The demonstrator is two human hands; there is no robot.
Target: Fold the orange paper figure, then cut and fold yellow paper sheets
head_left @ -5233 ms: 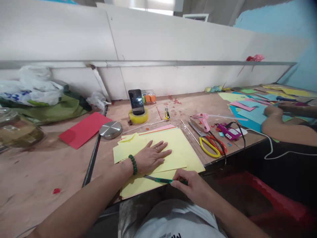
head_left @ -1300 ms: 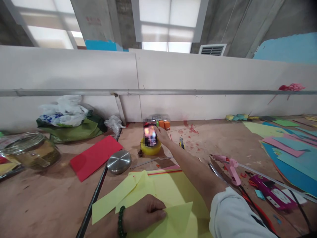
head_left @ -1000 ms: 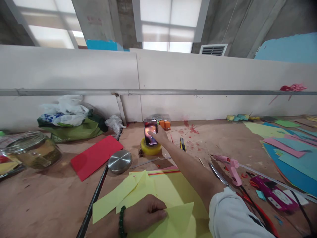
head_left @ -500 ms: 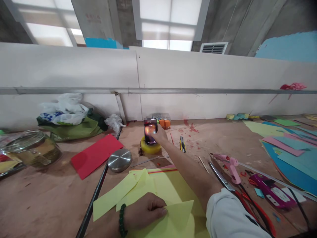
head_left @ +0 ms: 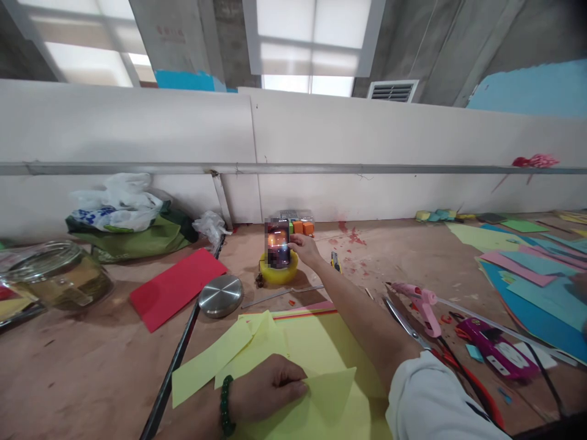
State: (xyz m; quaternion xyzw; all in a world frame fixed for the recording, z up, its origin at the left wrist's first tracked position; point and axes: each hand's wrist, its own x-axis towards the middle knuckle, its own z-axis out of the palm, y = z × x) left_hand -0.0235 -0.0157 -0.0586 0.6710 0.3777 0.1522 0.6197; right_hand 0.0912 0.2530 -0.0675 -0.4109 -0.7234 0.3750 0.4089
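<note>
My left hand (head_left: 270, 388), with a green bead bracelet on the wrist, pinches a folded piece of yellow paper (head_left: 332, 391) between thumb and fingers. Beneath it lie larger yellow sheets (head_left: 316, 342). My right hand (head_left: 306, 249) is stretched forward, its fingertips at the right edge of a phone (head_left: 278, 244); the fingers look slightly apart and hold nothing I can see. The phone stands upright against a yellow roll of tape (head_left: 280, 275), its screen lit and its left side blurred out.
A round metal lid (head_left: 221, 296) and a red sheet (head_left: 178, 288) lie left. Scissors (head_left: 406, 322), a pink glue gun (head_left: 424, 305) and a purple device (head_left: 495, 348) lie right. Beyond my right forearm is a utility knife (head_left: 336, 263). A glass jar (head_left: 59, 275) stands far left.
My right hand has drawn back from over the phone's screen to its right edge. The picture on the screen has shifted. My left hand keeps its pinch on the paper.
</note>
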